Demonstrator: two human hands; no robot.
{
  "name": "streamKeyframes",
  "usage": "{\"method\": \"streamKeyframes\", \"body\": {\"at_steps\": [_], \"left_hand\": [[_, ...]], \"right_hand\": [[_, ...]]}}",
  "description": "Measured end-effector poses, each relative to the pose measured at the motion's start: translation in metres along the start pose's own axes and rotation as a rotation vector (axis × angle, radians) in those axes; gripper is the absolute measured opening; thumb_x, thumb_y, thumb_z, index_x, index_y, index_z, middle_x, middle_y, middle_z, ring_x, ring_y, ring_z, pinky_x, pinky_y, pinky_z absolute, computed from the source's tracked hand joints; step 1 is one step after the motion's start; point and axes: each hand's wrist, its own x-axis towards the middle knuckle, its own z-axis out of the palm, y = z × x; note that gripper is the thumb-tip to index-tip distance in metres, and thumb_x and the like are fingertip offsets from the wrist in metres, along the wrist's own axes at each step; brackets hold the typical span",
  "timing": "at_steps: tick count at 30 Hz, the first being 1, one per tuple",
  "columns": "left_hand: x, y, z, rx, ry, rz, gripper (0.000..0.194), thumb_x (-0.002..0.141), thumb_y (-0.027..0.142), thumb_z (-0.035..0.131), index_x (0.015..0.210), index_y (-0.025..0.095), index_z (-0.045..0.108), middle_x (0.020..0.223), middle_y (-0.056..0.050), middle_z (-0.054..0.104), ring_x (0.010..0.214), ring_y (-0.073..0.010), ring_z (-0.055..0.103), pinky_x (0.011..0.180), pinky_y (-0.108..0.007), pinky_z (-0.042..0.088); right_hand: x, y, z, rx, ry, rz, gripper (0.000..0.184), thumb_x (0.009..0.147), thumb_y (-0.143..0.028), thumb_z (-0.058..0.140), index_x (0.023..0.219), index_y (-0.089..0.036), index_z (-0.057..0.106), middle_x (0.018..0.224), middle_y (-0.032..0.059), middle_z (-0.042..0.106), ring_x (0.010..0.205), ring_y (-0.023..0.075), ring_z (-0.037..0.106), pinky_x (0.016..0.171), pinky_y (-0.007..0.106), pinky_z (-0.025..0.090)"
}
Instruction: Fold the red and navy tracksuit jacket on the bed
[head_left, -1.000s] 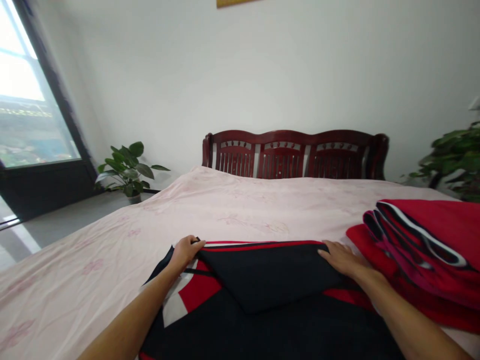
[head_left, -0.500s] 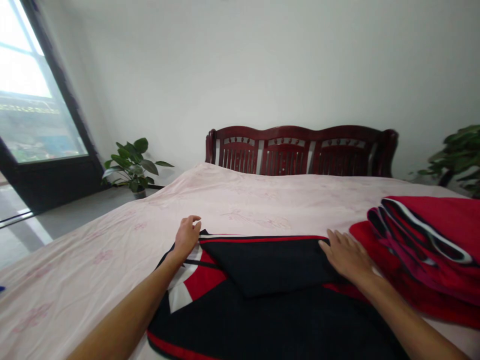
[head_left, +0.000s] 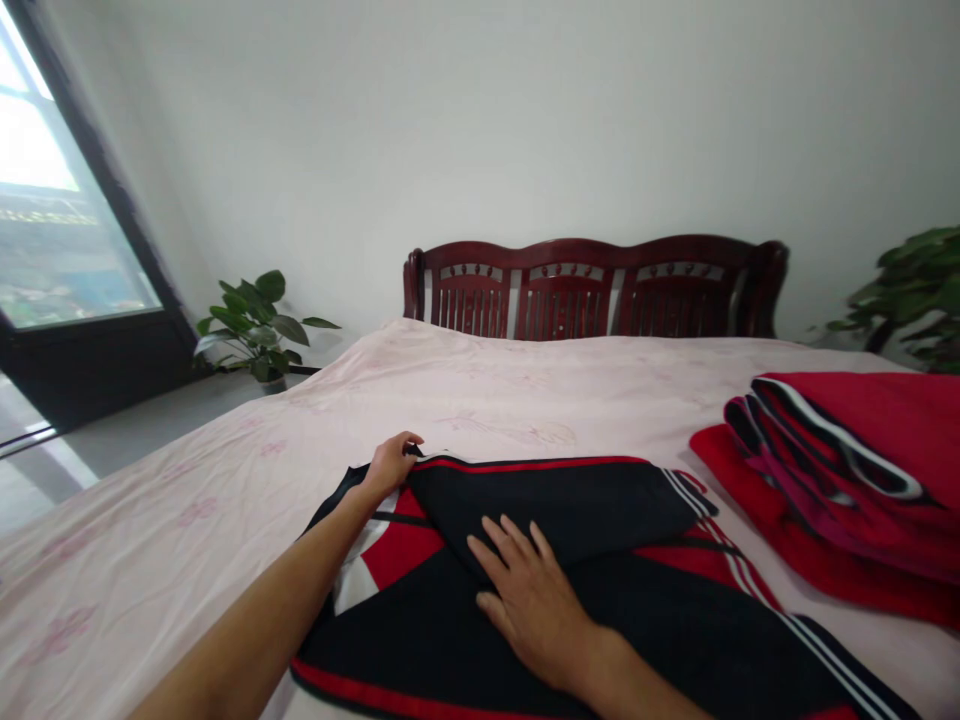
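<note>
Pressing down on a black-and-red jacket (head_left: 570, 510) on a pink bedsheet (head_left: 187, 520), a person's open right hand (head_left: 534, 600) lies flat, fingers spread, while the left hand (head_left: 388, 467) pinches the jacket's far corner.

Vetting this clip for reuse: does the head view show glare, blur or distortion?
Head view: the tall glass window is blown out to white at upper left, and the wide lens slants its dark frame. The pale pink bedsheet is softly lit, without hard shadows. The left hand, right hand and black-and-red garment look sharp, with no evident motion blur.
</note>
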Motion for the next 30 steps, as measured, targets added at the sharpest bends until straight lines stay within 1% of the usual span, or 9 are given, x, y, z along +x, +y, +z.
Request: {"method": "streamKeyframes", "body": {"at_steps": [4,8,10,12,15,18,23,27,30], "left_hand": [[-0.005,-0.006,0.007,-0.067,0.007,0.015,0.030,0.079,0.019,0.060,0.107,0.020,0.071,0.114,-0.006,0.073,0.112,-0.0220,0.064,0.102,-0.034,0.046],[-0.003,-0.011,-0.003,-0.162,0.060,-0.069,0.049,0.089,0.025,0.050,0.137,0.016,0.053,0.117,-0.010,0.072,0.097,-0.0176,0.070,0.088,-0.030,0.054],[-0.005,-0.013,-0.014,-0.192,0.094,-0.107,0.051,0.089,0.021,0.045,0.140,0.015,0.049,0.119,-0.010,0.071,0.095,-0.0159,0.071,0.084,-0.028,0.055],[-0.010,-0.015,-0.024,-0.201,0.104,-0.116,0.047,0.086,0.016,0.047,0.132,0.016,0.056,0.117,-0.009,0.071,0.099,-0.0162,0.070,0.085,-0.027,0.055],[-0.024,-0.016,-0.031,-0.176,0.054,-0.096,0.031,0.080,0.014,0.054,0.108,0.019,0.068,0.103,-0.004,0.075,0.095,-0.0173,0.069,0.086,-0.028,0.054],[-0.036,-0.017,-0.029,-0.133,0.012,-0.100,0.022,0.079,0.014,0.056,0.096,0.020,0.069,0.091,-0.002,0.076,0.083,-0.0164,0.069,0.079,-0.027,0.052],[-0.039,-0.021,-0.017,-0.080,0.037,-0.151,0.021,0.083,0.014,0.050,0.096,0.017,0.067,0.079,-0.002,0.072,0.067,-0.0138,0.064,0.065,-0.025,0.048],[-0.037,-0.025,-0.013,-0.048,0.047,-0.142,0.023,0.084,0.016,0.049,0.100,0.017,0.066,0.078,-0.002,0.071,0.068,-0.0137,0.065,0.066,-0.024,0.047],[-0.032,-0.026,-0.014,-0.021,0.029,-0.117,0.040,0.082,0.013,0.051,0.120,0.018,0.060,0.085,-0.001,0.073,0.072,-0.0133,0.066,0.069,-0.023,0.047]], "right_hand": [[0.001,0.003,0.003,-0.025,0.021,0.006,0.057,0.097,-0.047,0.047,0.152,-0.034,0.038,0.162,0.0049,0.029,0.149,0.0317,0.023,0.120,0.061,0.015],[-0.001,0.000,0.000,-0.051,-0.008,0.019,0.058,0.096,-0.042,0.049,0.151,-0.031,0.039,0.162,0.0062,0.029,0.149,0.0316,0.024,0.120,0.061,0.015],[-0.003,-0.002,-0.003,-0.045,-0.009,0.017,0.058,0.096,-0.044,0.048,0.151,-0.031,0.039,0.162,0.0060,0.030,0.149,0.0311,0.025,0.120,0.060,0.015],[-0.003,0.000,-0.007,-0.017,-0.005,0.014,0.055,0.097,-0.047,0.046,0.149,-0.030,0.043,0.160,0.0059,0.035,0.148,0.0300,0.029,0.120,0.057,0.018],[0.005,0.008,-0.019,0.068,0.027,0.042,0.048,0.099,-0.048,0.037,0.135,-0.027,0.060,0.145,0.0065,0.055,0.134,0.0261,0.049,0.114,0.048,0.034],[0.026,0.021,-0.033,0.155,0.115,0.125,0.046,0.101,-0.040,0.030,0.120,-0.023,0.068,0.126,0.0069,0.068,0.116,0.0218,0.061,0.103,0.038,0.044],[0.079,0.033,-0.042,0.102,0.258,0.192,0.046,0.097,-0.032,0.035,0.133,-0.016,0.059,0.136,0.0103,0.061,0.126,0.0224,0.053,0.108,0.036,0.038],[0.113,0.032,-0.033,-0.010,0.200,0.177,0.054,0.095,-0.035,0.043,0.144,-0.013,0.047,0.143,0.0135,0.055,0.130,0.0255,0.049,0.109,0.039,0.034],[0.125,0.033,-0.026,-0.030,0.156,0.154,0.050,0.088,-0.038,0.055,0.133,-0.016,0.058,0.128,0.0137,0.064,0.119,0.0273,0.054,0.101,0.040,0.039]]}}
